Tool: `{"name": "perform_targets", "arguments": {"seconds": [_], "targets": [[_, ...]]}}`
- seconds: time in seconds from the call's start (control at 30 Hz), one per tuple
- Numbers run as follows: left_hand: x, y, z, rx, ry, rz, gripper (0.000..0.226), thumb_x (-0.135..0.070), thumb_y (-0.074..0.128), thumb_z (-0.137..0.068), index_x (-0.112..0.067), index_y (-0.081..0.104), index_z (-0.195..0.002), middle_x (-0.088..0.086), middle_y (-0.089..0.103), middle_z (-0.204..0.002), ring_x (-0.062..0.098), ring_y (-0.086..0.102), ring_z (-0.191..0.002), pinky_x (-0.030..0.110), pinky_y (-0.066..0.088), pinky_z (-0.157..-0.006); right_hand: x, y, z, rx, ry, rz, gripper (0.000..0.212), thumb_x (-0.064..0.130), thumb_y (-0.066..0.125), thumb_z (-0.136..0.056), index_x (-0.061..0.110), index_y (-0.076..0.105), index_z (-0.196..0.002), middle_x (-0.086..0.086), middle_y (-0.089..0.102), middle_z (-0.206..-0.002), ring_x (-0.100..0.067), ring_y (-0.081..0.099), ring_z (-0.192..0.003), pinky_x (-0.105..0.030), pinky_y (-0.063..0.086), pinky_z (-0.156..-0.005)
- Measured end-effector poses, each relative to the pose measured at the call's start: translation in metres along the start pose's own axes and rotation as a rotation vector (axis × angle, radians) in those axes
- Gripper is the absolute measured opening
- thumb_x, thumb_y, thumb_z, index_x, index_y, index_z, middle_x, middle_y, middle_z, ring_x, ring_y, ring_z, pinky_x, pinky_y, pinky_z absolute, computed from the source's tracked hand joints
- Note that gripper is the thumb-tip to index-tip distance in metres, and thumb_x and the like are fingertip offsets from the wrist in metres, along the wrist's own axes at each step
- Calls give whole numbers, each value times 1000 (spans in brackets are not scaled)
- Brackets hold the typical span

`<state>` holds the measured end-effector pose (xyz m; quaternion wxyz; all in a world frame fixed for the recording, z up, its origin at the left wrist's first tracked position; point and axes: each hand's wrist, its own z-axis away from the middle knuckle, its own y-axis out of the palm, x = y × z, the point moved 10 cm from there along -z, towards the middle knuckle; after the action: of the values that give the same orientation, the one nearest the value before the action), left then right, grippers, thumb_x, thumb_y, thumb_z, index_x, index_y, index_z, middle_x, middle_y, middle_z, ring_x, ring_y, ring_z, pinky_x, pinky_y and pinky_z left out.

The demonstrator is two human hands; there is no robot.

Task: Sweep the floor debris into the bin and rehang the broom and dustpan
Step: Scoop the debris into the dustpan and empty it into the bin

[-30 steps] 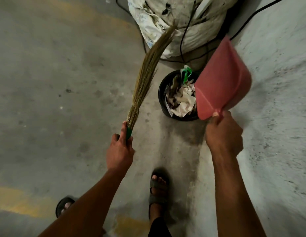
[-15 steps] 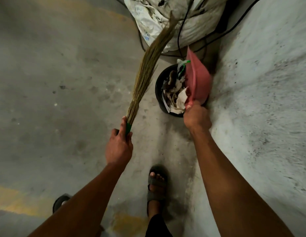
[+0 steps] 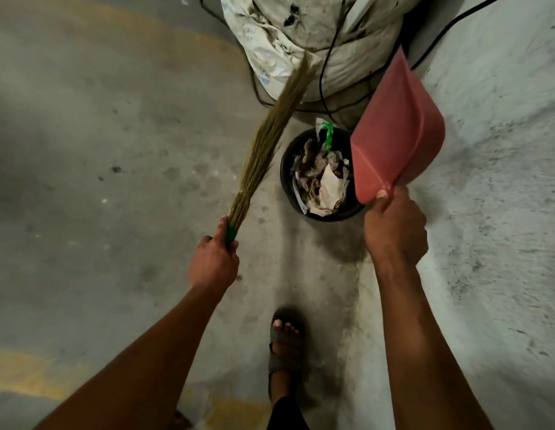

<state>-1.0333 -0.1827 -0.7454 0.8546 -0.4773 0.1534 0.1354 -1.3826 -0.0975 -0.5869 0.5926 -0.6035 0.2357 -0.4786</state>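
Note:
My left hand (image 3: 213, 264) grips the green handle of a straw broom (image 3: 270, 141), whose bristles point up and away to the right, off the floor. My right hand (image 3: 394, 231) grips the handle of a red dustpan (image 3: 397, 135), held up over the right rim of a black round bin (image 3: 287, 187). The pan's back faces me and its inside is hidden. The bin is full of crumpled paper and a green strip.
A large dirty white sack (image 3: 304, 41) stands behind the bin with black cables (image 3: 328, 57) draped over it. A pale concrete wall (image 3: 493, 150) rises on the right. My sandalled foot (image 3: 284, 342) stands on the grey concrete floor (image 3: 99, 150) below the bin.
The dustpan has swung up and to the right, out of the bin, from its edge-on tipped pose. The broom has barely moved.

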Motion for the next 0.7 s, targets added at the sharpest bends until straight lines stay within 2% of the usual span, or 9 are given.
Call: {"name": "perform_targets", "arguments": {"seconds": [0.07,0.2,0.33,0.5,0.7], "targets": [[2,-5,-16,46,-28,-74,64,-40,49,-108,-42,19,-164,10,58,-119,20,57,-89,37,51,-67,9,1,-5,5,-12,29,31,37,41,-109,22,56,-132,-11,64,-119,-36,61,-110,-42,42,-79],[-6,-29,-54,74,9,-263,59,-40,54,-104,-49,30,-157,7,58,-111,26,60,-85,37,49,-67,19,7,-19,39,-18,36,30,36,41,-109,20,57,-129,-12,65,-120,-37,62,-111,-41,40,-79],[-31,-59,-87,74,121,-401,53,-39,56,-104,-54,36,-151,2,55,-102,19,53,-71,33,45,-61,18,6,-23,42,12,33,30,37,41,-109,21,57,-128,-13,65,-121,-39,62,-111,-41,40,-79],[-52,-87,-108,33,251,-456,57,-42,57,-104,-56,29,-151,3,57,-109,27,60,-83,43,58,-73,5,10,-12,61,39,35,29,38,41,-110,21,58,-127,-10,65,-116,-35,63,-107,-41,41,-77],[-32,-108,-109,-94,306,-385,64,-44,56,-104,-54,22,-156,3,57,-112,23,53,-78,35,47,-58,-11,9,2,39,86,30,29,38,40,-110,20,58,-124,-7,63,-109,-24,50,-89,-41,41,-74]]}}
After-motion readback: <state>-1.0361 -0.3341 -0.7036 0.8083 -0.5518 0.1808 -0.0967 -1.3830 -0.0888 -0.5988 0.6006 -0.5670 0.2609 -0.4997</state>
